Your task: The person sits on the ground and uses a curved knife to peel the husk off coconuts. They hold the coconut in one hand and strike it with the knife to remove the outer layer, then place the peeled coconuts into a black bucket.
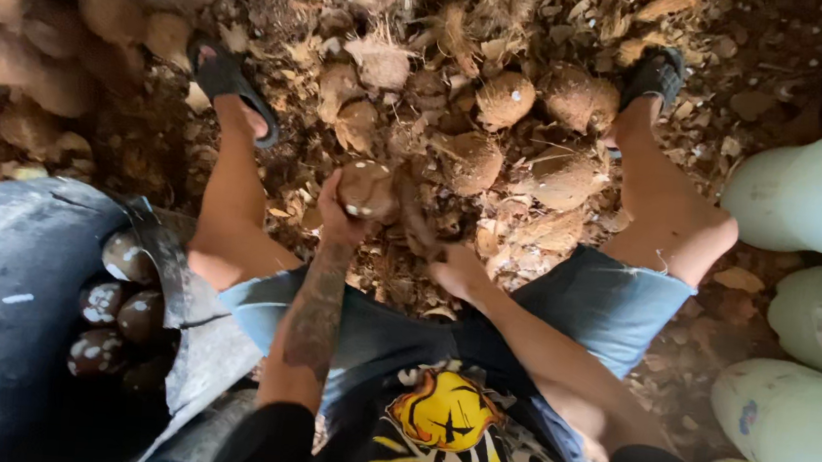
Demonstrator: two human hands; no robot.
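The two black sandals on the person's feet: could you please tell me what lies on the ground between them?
In the head view, between the left black sandal and the right black sandal lie brown husked coconuts amid torn fibrous husk scraps.

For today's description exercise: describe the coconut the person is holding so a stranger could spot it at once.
Start at the seated person's bare knees and look at the husk-strewn floor between them. There the left hand holds up one coconut. Unlike the husked coconuts lying on the floor, it is lifted off the ground in a grip.
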